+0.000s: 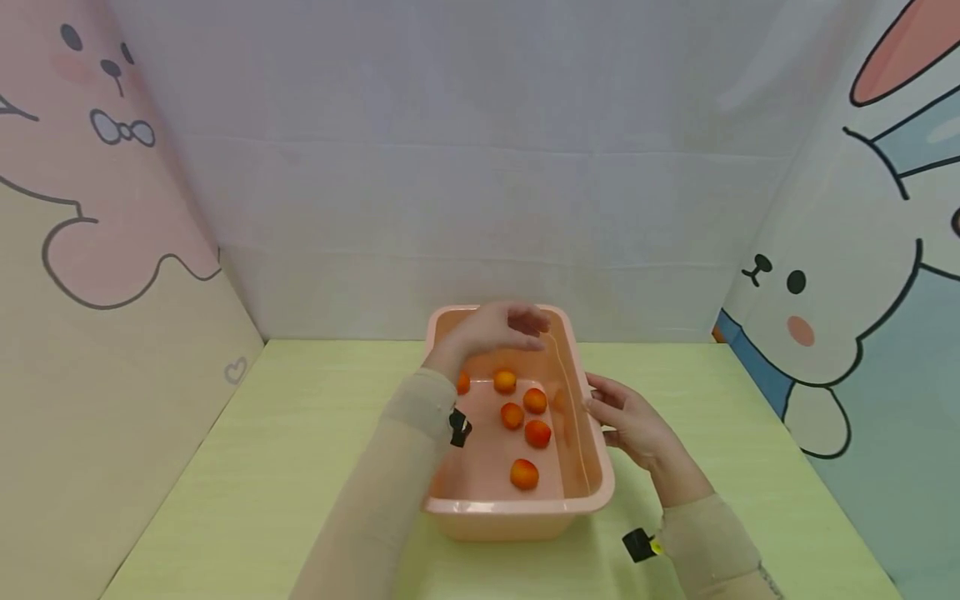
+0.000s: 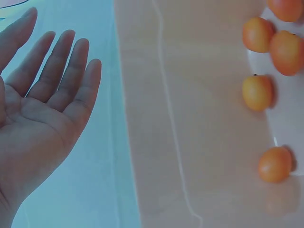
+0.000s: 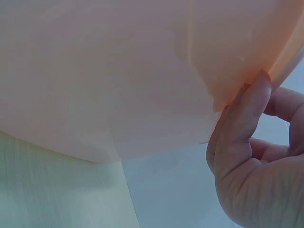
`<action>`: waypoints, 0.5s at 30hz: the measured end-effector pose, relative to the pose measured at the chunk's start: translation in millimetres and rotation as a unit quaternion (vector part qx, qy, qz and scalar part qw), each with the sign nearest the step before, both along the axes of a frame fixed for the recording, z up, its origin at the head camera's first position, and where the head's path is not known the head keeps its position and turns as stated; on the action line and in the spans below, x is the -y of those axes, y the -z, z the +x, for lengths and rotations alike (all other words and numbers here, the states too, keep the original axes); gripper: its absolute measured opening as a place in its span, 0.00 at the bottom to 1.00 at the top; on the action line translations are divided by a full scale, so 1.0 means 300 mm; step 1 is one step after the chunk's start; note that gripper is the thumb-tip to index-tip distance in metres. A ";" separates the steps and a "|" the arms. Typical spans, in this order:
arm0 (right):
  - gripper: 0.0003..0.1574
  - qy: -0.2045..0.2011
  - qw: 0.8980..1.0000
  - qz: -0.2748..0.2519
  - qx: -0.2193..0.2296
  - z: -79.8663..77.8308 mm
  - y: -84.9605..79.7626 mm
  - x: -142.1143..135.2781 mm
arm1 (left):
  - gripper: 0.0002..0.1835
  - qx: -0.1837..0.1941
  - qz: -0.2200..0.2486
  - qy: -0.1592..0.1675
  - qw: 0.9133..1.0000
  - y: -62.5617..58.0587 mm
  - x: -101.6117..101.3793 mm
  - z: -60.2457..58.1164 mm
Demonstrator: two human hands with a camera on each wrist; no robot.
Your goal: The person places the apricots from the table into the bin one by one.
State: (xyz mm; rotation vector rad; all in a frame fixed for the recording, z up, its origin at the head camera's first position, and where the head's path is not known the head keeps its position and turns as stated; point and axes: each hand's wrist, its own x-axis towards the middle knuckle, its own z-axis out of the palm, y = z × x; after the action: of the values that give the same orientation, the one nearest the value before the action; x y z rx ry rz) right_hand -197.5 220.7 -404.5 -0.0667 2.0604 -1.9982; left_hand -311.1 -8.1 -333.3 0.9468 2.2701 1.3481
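A deep pink plastic basin (image 1: pixel 498 507) lies lengthwise in front of me, with several small, round orange-red fruits (image 1: pixel 524 474) scattered over its floor. My left hand (image 1: pixel 504 327) hovers above the far part of the basin, fingers loosely extended and holding nothing. In the left wrist view its palm (image 2: pixel 42 114) is bare, and the fruits (image 2: pixel 257 92) appear off to the side. My right hand (image 1: pixel 630 421) grips the basin's right rim, thumb near the top edge and fingers against the outer wall. From the right wrist, those fingers (image 3: pixel 251 109) touch the wall (image 3: pixel 118 85) just below the rim.
The basin stands on a pale yellow-green table (image 1: pixel 330 417). Behind it hangs a plain white backdrop (image 1: pixel 487 167). Panels printed with cartoon animals flank the table, a pink one (image 1: pixel 112 233) at left and a rabbit (image 1: pixel 825 275) at right.
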 end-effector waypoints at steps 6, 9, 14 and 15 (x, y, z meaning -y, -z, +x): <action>0.36 0.002 1.000 0.003 0.000 0.001 -0.004 0.001 | 0.22 -0.017 0.027 -0.017 0.999 -0.064 0.035 0.004; 0.37 0.001 1.000 0.002 -0.001 0.002 -0.005 -0.002 | 0.22 -0.014 0.047 -0.017 0.999 -0.089 0.060 0.000; 0.37 0.001 1.000 -0.003 0.000 0.002 -0.003 -0.004 | 0.23 -0.038 0.079 -0.017 0.996 -0.128 0.109 0.003; 0.37 0.003 1.000 -0.002 0.000 0.002 -0.003 -0.003 | 0.23 -0.046 0.083 -0.018 0.995 -0.135 0.120 0.006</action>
State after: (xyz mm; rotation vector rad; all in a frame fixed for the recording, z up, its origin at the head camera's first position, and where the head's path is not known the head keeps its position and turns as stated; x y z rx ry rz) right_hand -196.9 221.6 -403.6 -0.0626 2.0580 -2.0062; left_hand -309.4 -44.2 -292.9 1.0459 2.2789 1.5595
